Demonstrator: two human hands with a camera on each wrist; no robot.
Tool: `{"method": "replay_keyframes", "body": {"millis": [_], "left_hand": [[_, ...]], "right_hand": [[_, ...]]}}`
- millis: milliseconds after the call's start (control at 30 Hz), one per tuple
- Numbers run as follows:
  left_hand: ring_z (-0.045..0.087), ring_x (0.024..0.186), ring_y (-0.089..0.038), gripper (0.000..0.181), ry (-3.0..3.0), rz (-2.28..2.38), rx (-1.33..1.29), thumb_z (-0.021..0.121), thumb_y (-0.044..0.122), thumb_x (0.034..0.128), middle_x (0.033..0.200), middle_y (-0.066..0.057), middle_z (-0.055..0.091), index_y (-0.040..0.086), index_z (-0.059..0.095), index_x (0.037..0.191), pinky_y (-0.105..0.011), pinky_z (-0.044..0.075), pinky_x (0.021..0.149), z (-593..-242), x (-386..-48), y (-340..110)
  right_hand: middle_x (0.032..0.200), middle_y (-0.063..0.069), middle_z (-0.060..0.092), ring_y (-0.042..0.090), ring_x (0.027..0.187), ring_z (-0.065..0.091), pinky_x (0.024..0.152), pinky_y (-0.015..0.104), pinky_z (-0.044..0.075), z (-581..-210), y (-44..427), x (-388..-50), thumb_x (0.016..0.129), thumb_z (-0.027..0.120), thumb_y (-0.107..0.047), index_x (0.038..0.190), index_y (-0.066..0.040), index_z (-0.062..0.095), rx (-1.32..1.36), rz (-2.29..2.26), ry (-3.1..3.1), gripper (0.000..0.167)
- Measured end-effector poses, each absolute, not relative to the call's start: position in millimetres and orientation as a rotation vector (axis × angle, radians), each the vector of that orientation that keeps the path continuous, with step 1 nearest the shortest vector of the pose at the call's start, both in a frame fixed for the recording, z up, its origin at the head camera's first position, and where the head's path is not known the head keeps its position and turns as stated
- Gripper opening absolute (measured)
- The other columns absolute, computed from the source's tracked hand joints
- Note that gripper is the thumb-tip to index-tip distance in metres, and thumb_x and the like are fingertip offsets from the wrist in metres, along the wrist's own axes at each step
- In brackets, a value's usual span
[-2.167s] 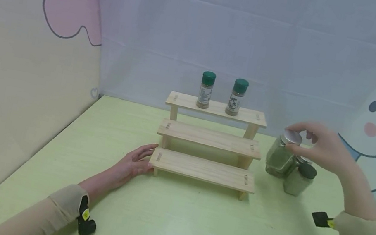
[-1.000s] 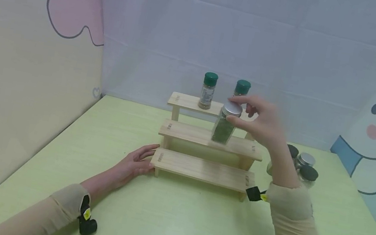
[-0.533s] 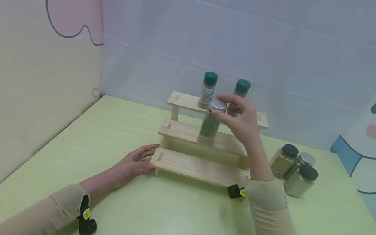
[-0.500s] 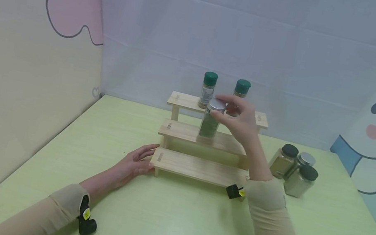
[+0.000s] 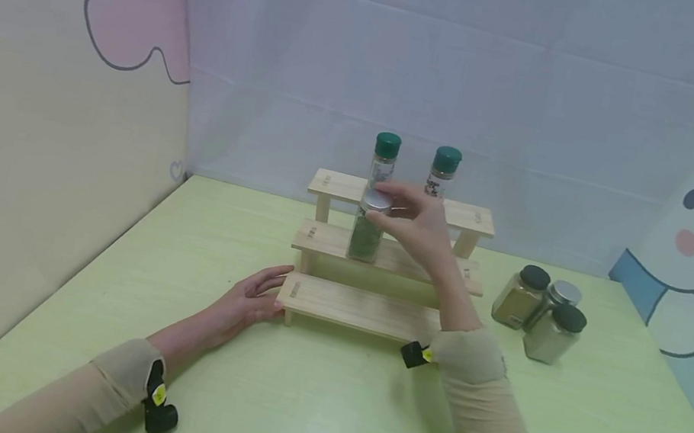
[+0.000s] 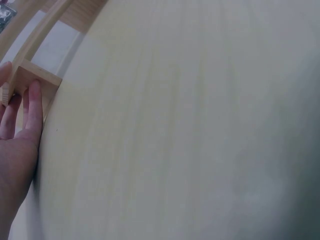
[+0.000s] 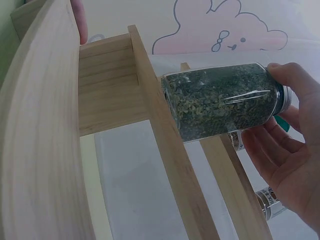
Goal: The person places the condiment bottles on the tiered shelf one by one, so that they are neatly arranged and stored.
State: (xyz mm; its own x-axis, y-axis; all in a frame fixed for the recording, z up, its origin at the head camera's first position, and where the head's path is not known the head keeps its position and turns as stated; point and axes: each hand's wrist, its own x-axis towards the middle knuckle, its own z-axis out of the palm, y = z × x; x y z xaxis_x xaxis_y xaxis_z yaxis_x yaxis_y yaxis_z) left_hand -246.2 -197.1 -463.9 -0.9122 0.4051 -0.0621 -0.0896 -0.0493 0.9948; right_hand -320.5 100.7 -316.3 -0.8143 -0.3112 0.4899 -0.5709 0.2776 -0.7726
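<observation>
In the head view my right hand [image 5: 417, 229] grips the silver lid of a glass jar of dried green herbs [image 5: 366, 237], thumb and fingers on opposite sides. The upright jar's base is at the middle board of a three-step wooden rack [image 5: 359, 307]; I cannot tell whether its weight rests there. My left hand [image 5: 240, 310] touches the left end of the lowest step. In the left wrist view, its fairly straight fingers [image 6: 34, 107] reach against the step's side leg. Two green-capped spice bottles [image 5: 387, 148] stand on the top step, partly behind my right hand.
Right of the rack, a black-lidded jar of brownish powder [image 5: 519, 297], a silver-lidded jar [image 5: 565, 292] and a black-lidded jar of pale contents [image 5: 554, 334] stand close together on the pale green table [image 5: 299, 409]. Cloth-like walls rise behind and at both sides.
My right hand has carried the herb jar from the group at right leftward to the rack's middle step, lowering it slightly over the last half second. My left hand has stayed at the rack's end.
</observation>
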Motion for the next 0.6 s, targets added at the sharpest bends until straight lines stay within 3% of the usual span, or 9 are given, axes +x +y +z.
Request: {"method": "replay_keyframes", "body": {"millis": [300,600], "left_hand": [[0.054,0.127,-0.013,0.071,1.9,2.028,0.33,0.058,0.004,0.0958,0.162,-0.013,0.027,0.018,0.025,0.157,-0.029,0.051,0.098,-461.9,-245.3,-196.7],[0.055,0.126,-0.013,0.072,1.89,2.037,0.343,0.057,0.003,0.0955,0.162,-0.015,0.026,0.016,0.023,0.157,-0.03,0.05,0.101,-462.3,-245.0,-196.6]], "right_hand": [[0.128,0.013,0.066,0.026,0.109,0.065,0.095,0.039,0.056,-318.0,97.9,-320.0,0.086,0.076,-0.015,0.129,-0.01,0.064,0.855,1.544,-2.318,0.045],[0.132,0.013,0.064,0.029,0.115,0.064,0.098,0.044,0.054,-325.2,96.4,-322.5,0.088,0.074,-0.012,0.134,-0.011,0.06,0.835,1.612,-2.286,0.049]]}}
